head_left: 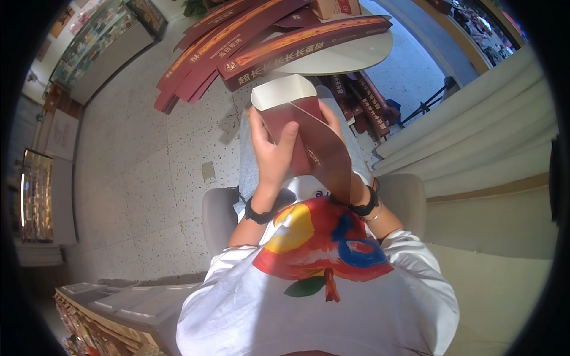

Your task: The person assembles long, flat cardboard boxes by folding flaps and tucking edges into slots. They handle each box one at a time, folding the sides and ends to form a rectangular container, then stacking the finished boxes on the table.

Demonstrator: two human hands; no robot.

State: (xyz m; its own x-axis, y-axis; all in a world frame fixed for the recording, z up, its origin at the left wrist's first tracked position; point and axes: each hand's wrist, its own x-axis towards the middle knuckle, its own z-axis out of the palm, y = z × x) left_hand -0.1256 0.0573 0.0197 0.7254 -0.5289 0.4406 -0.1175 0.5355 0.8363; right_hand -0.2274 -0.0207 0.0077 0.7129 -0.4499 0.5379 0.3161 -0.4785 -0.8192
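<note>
In front of my chest is a dark red paper carton [323,151], partly folded into shape. Its white inside [285,95] shows at the far end, and a long flap curves back toward my right wrist. My left hand [272,159] grips its left side, with the thumb on the near face. The fingers of my right hand [330,116] curl around the right side, while the flap covers the rest of that hand. Just beyond, long dark red cartons [309,52] with a food picture lie on a white round table [365,50].
More flat cartons [205,62] overhang the table's left edge. Beneath its right side, other dark red cartons [368,104] are piled low. I sit on a grey chair [221,219]. A pale curtain [475,118] hangs at right; glass display cases [98,50] stand far left.
</note>
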